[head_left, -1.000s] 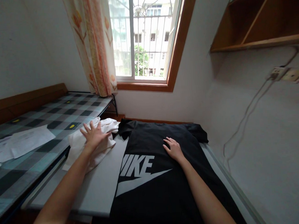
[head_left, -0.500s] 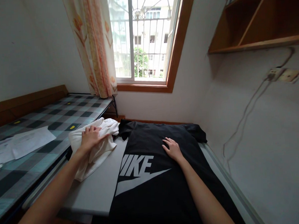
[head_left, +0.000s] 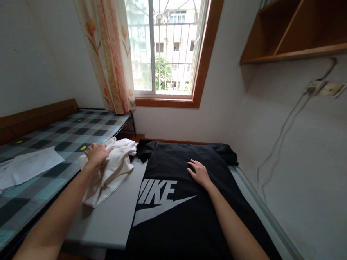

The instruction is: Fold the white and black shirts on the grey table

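A black T-shirt lies spread on a pale tabletop, its white NIKE lettering and swoosh facing up. On its chest, right of the lettering, rests my right hand, flat with the fingers apart. To the left a crumpled white garment lies in a heap at the tabletop's edge, close to the black sleeve. My left hand is on top of this heap, fingers bent over its far left part and closed on the fabric. The fingertips are partly hidden in the folds.
A bed with a checked mattress stands along the left, with paper sheets on it. Behind are a curtain and a barred window. A wooden shelf and a socket with a cable are on the right wall.
My left hand has slid left over the white garment, with its thumb drawn in. Folds under it have shifted slightly. My right hand stays where it was on the black T-shirt.
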Motion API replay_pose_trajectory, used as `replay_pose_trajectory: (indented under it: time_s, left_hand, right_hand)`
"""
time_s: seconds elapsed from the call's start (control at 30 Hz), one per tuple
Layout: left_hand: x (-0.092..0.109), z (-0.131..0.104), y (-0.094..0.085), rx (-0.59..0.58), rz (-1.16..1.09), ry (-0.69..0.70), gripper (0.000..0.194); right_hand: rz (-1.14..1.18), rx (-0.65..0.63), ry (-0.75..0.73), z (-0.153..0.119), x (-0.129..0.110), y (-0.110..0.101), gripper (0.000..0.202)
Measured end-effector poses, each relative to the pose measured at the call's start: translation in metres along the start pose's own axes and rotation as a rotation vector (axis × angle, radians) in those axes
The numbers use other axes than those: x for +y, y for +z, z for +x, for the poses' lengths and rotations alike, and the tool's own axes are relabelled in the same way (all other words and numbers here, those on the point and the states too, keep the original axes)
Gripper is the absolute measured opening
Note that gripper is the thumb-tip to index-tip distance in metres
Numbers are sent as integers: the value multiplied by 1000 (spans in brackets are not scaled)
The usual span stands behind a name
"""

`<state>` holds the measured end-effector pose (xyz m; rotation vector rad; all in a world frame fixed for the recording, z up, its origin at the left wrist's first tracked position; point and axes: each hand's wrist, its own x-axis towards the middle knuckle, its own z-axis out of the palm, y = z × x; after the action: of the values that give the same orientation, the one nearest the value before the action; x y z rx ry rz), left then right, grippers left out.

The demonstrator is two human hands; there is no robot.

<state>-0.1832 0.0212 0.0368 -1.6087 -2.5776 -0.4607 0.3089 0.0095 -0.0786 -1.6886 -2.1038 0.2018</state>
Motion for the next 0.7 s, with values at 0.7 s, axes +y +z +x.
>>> replay_pose_trajectory:
  time_s: [0.7]
  left_hand:
    - [74,43,-164,496,-1314,287,34]
  right_hand:
    - [52,34,1,0,-2,-1,36]
